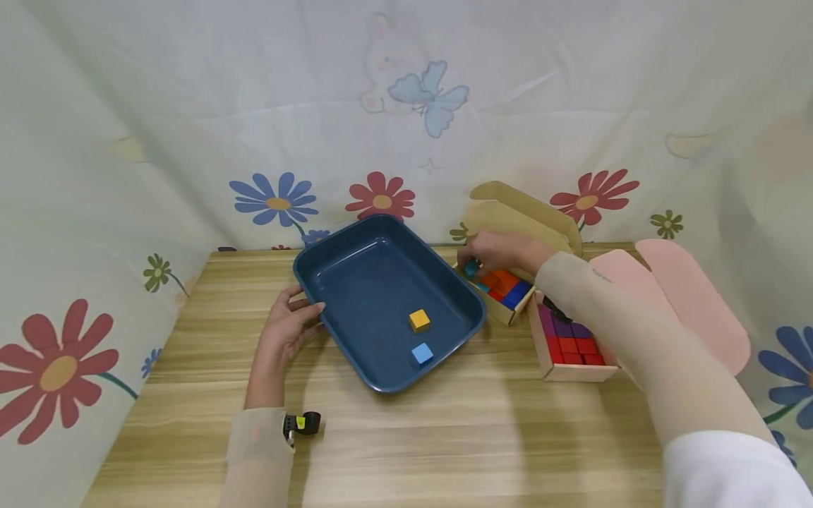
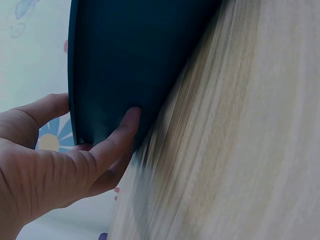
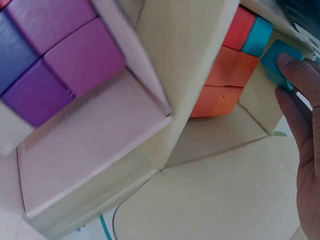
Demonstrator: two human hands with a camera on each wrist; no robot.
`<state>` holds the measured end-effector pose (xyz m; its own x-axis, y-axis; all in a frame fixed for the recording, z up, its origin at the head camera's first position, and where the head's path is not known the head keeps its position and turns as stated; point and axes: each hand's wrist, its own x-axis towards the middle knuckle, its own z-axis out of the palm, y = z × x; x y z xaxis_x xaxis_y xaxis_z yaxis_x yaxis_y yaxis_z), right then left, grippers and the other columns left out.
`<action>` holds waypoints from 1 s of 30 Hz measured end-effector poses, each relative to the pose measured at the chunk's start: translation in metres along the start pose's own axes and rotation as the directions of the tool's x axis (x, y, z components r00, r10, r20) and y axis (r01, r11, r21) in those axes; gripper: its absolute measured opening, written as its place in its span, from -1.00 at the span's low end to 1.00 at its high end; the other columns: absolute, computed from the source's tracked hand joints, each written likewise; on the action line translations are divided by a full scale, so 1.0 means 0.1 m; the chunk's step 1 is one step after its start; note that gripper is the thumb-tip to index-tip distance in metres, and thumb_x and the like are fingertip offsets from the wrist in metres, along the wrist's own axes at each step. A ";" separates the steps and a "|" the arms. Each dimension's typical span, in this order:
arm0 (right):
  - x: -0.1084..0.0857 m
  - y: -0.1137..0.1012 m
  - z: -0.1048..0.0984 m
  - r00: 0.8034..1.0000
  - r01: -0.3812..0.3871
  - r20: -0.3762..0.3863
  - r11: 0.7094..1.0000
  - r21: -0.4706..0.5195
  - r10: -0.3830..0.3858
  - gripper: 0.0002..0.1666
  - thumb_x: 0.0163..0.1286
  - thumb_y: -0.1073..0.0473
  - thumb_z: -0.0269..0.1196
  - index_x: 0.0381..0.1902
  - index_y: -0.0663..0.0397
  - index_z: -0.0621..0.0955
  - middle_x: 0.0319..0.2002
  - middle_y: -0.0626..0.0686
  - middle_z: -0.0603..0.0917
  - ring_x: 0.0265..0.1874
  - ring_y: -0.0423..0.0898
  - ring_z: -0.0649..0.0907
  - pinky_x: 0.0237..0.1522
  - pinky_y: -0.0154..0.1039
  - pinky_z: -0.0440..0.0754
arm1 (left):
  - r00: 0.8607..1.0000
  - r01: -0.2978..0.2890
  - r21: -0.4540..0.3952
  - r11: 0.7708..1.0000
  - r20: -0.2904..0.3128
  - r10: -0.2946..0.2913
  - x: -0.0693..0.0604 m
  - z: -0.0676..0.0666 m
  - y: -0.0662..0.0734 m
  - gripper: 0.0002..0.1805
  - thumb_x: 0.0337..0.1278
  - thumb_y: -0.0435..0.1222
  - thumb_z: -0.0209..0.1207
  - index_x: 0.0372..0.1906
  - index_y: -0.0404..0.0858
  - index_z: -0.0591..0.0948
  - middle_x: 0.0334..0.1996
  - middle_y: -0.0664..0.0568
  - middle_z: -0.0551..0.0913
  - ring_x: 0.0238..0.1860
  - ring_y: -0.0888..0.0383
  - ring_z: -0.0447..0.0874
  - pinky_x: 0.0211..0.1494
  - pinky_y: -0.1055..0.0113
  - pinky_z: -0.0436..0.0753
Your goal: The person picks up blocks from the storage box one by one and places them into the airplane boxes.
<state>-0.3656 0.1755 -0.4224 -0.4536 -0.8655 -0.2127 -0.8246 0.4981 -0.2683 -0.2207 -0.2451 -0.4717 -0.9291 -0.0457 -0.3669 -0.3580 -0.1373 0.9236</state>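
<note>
My left hand (image 1: 287, 331) holds the left rim of a dark blue tray (image 1: 362, 282). The left wrist view shows the thumb at the tray's edge and fingers against its outer wall. A yellow cube (image 1: 419, 320) and a light blue cube (image 1: 422, 353) sit inside the tray, near its front right end. Over the open tan cardboard box (image 1: 522, 310), my right hand (image 1: 502, 250) pinches a teal block (image 3: 277, 62) between thumb and fingers. Orange blocks (image 3: 225, 75), along with red and blue ones, lie in that box.
Right of the tan box stands an open pink box (image 1: 581, 374) with red and purple blocks (image 1: 574, 345). Its pink lid (image 1: 692, 303) leans out to the right. A floral curtain (image 1: 406, 141) surrounds the wooden table (image 1: 406, 451).
</note>
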 end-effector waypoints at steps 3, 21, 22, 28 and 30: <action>-0.01 -0.02 0.00 0.999 0.030 -0.012 1.000 -0.009 -0.030 -0.67 0.19 0.31 0.52 -0.07 0.07 0.74 -0.17 0.00 0.77 -0.23 -0.06 0.72 -0.08 -0.17 0.74 | 1.000 0.001 -0.003 1.000 0.000 -0.001 0.00 0.00 0.00 -0.11 0.37 -0.51 0.16 0.62 -0.17 -0.05 0.35 -0.27 0.17 0.11 -0.02 0.54 0.17 0.09 0.66; 0.04 -0.03 0.11 0.995 0.104 0.010 0.992 -0.073 -0.103 -0.63 0.20 0.37 0.47 0.00 0.19 0.71 -0.13 0.08 0.78 -0.28 -0.07 0.76 -0.17 -0.21 0.77 | 1.000 -0.004 -0.009 1.000 -0.002 0.004 0.00 -0.01 0.01 -0.10 0.35 -0.50 0.18 0.62 -0.16 -0.03 0.37 -0.26 0.16 0.12 -0.03 0.53 0.19 0.06 0.65; 0.04 -0.02 0.11 0.994 0.111 0.008 0.991 -0.070 -0.111 -0.64 0.18 0.38 0.47 -0.03 0.17 0.72 -0.15 0.07 0.79 -0.32 -0.08 0.75 -0.20 -0.22 0.77 | 1.000 -0.005 -0.008 1.000 0.000 0.005 0.00 -0.01 0.00 -0.10 0.35 -0.50 0.18 0.62 -0.16 -0.03 0.36 -0.26 0.16 0.13 -0.04 0.52 0.19 0.07 0.65; 0.07 -0.01 0.12 0.994 0.096 0.044 0.995 0.019 -0.096 -0.61 0.13 0.47 0.42 -0.06 0.11 0.76 -0.14 0.06 0.80 -0.26 -0.05 0.78 -0.16 -0.20 0.77 | 1.000 -0.015 -0.009 1.000 0.000 0.015 0.00 -0.01 -0.01 -0.11 0.35 -0.52 0.17 0.62 -0.18 -0.03 0.34 -0.27 0.17 0.15 -0.08 0.51 0.17 0.08 0.66; 0.08 -0.01 0.13 0.996 0.067 0.061 0.996 0.059 -0.071 -0.58 0.13 0.50 0.40 -0.05 0.10 0.76 -0.12 0.06 0.79 -0.20 -0.02 0.78 -0.11 -0.18 0.77 | 1.000 -0.018 -0.009 1.000 0.001 0.018 0.00 -0.02 -0.01 -0.11 0.35 -0.52 0.17 0.62 -0.19 -0.03 0.33 -0.27 0.17 0.14 -0.07 0.52 0.17 0.09 0.66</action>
<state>-0.3640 0.1691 -0.4356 -0.3728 -0.8936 -0.2501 -0.8319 0.4413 -0.3366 -0.2201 -0.2466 -0.4732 -0.9356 -0.0474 -0.3499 -0.3401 -0.1450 0.9291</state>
